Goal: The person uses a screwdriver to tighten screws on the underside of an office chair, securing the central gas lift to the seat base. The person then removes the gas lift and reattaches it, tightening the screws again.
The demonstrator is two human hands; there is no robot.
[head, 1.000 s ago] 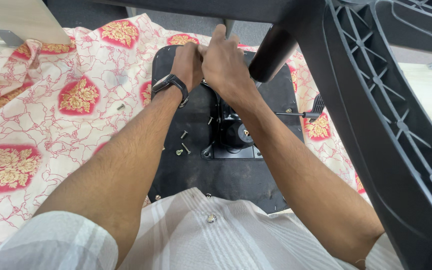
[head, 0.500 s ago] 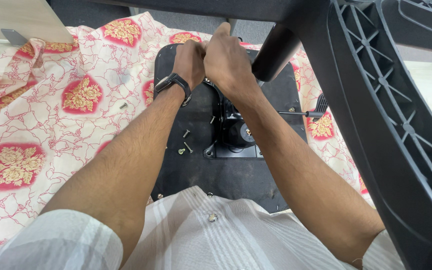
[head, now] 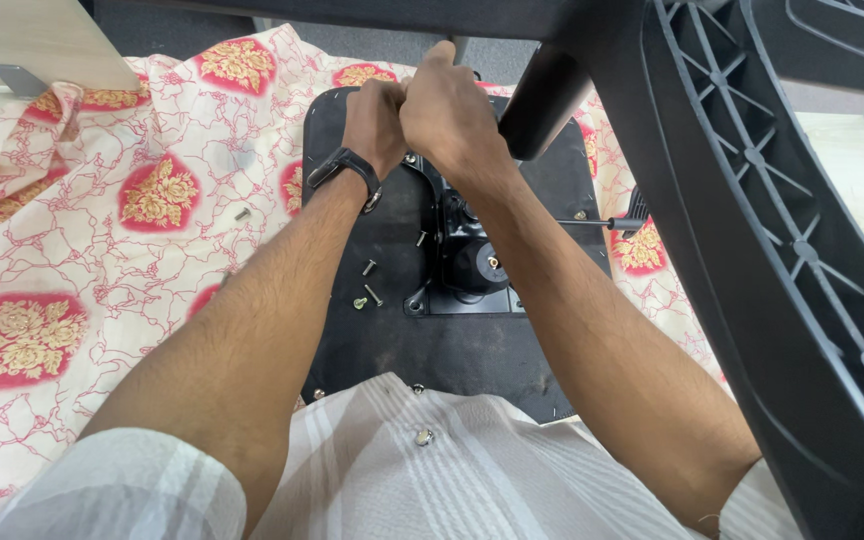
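A black chair seat (head: 432,350) lies upside down on a flowered cloth, with a black metal mechanism plate (head: 472,265) bolted to it. My left hand (head: 377,120), with a black wristband, and my right hand (head: 452,115) are pressed together in fists over the far end of the plate. Whatever lies inside the fingers is hidden. Three loose screws (head: 367,290) lie on the seat just left of the plate, below my left forearm.
A screwdriver (head: 607,223) lies on the seat's right side, partly behind my right forearm. A large black ribbed plastic chair part (head: 752,200) rises along the right. The red and cream flowered cloth (head: 102,230) covers the floor, with a single screw (head: 242,213) on it.
Both hands stay clasped at the same spot. The right hand has turned a little and its thumb now points higher.
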